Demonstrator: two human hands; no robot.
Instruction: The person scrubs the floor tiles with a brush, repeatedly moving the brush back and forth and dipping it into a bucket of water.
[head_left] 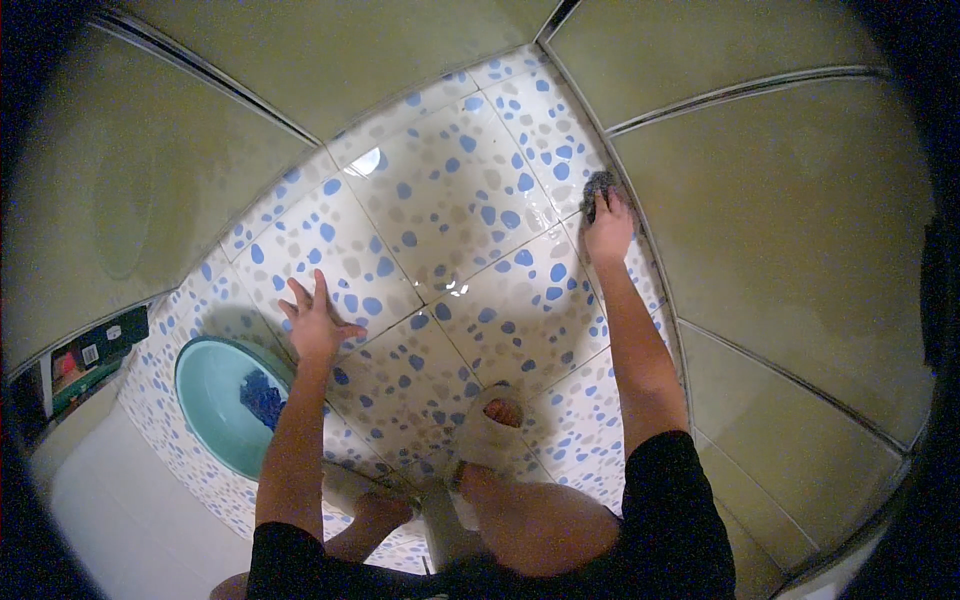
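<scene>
A dark grey scrubbing pad (597, 186) lies under the fingers of my right hand (609, 238), pressed to the tiled floor (440, 250) where it meets the right wall. My right arm is stretched far forward. My left hand (316, 332) has its fingers spread, palm down over the tiles, holding nothing; whether it rests on the floor I cannot tell. Beside my left forearm stands a teal plastic basin (208, 400) with a crumpled dark blue cloth (262, 398) inside. The white tiles have blue and grey spots and shine as if wet.
Greenish wall panels (780, 230) with metal strips enclose the floor on the left, far and right sides. A dark green box (120, 335) stands at the left by a white surface (120, 490). My feet, one in a pale slipper (487, 440), are at the near edge.
</scene>
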